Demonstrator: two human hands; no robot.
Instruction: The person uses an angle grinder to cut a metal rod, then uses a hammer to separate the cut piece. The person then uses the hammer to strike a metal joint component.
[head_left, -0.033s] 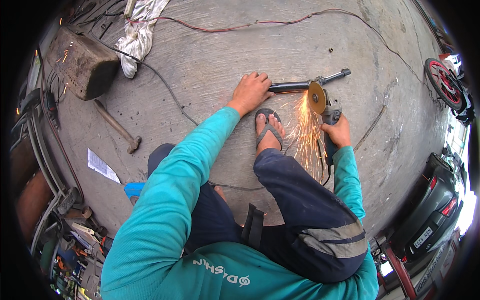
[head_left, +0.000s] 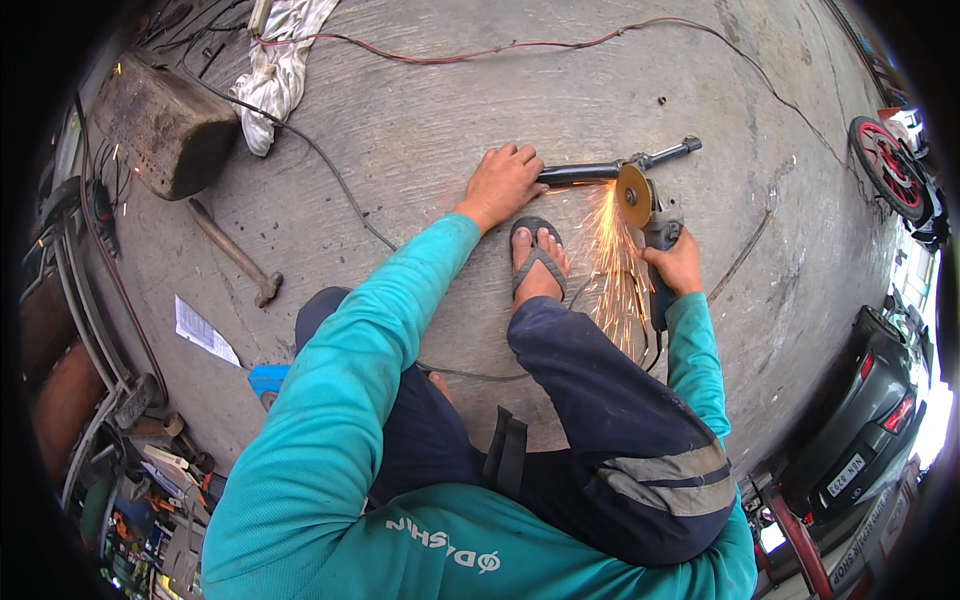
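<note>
My left hand point(head_left: 502, 185) is closed on a black metal tube point(head_left: 582, 173), which lies crosswise above my sandalled foot point(head_left: 536, 260) and has a fitting and a thinner rod at its right end. My right hand point(head_left: 680, 266) grips a dark angle grinder point(head_left: 662, 236) from behind. The grinder's tan disc point(head_left: 631, 195) stands against the tube near that fitting, and a stream of orange sparks point(head_left: 612, 275) sprays from there toward me, beside my foot and right leg. My left fingertips curl over the tube; the right fingers are partly hidden by the tool.
A heavy block point(head_left: 160, 130), white cloth point(head_left: 275, 80), hammer point(head_left: 236, 252), paper point(head_left: 203, 328) and blue object point(head_left: 268, 380) lie left on the concrete. Cables point(head_left: 340, 180) cross the floor. Metal clutter point(head_left: 110, 370) lines the left edge; a red-rimmed wheel point(head_left: 882, 170) and grey car point(head_left: 862, 420) stand right.
Only the pattern of the flying sparks differs slightly; my hands, the grinder and the tube are in the same places.
</note>
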